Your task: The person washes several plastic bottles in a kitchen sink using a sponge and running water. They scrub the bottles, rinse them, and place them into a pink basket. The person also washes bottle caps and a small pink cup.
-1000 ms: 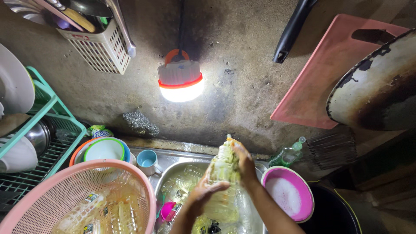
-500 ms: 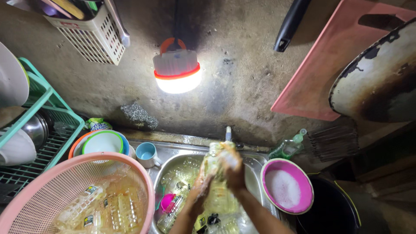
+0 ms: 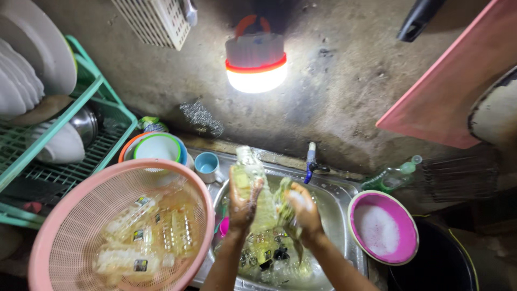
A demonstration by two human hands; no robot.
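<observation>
Clear plastic bottle (image 3: 252, 180) sits over the steel sink (image 3: 344, 194), just left of centre frame. Long axis runs roughly 6 to 12, neck end tipped slightly toward 11. I read the left hand (image 3: 242, 202) as wrapped around the lower body, fingers closed on it. Right hand (image 3: 301, 210) is at 3 o'clock from the bottle, just beside it, curled around a soapy wad, probably a sponge; can't tell exactly what. So the left hand carries the bottle and the right comes at it side-on.

Below the hands, more bottles (image 3: 264, 253) lie in the sink. At 9 o'clock, a pink basket (image 3: 48, 237) holds rinsed-looking bottles. At 3, a pink bowl (image 3: 406, 210) with suds. Blue tap (image 3: 311, 161) at 1 o'clock, lamp (image 3: 256, 64) on the wall at 12, green dish rack (image 3: 102, 108) far left.
</observation>
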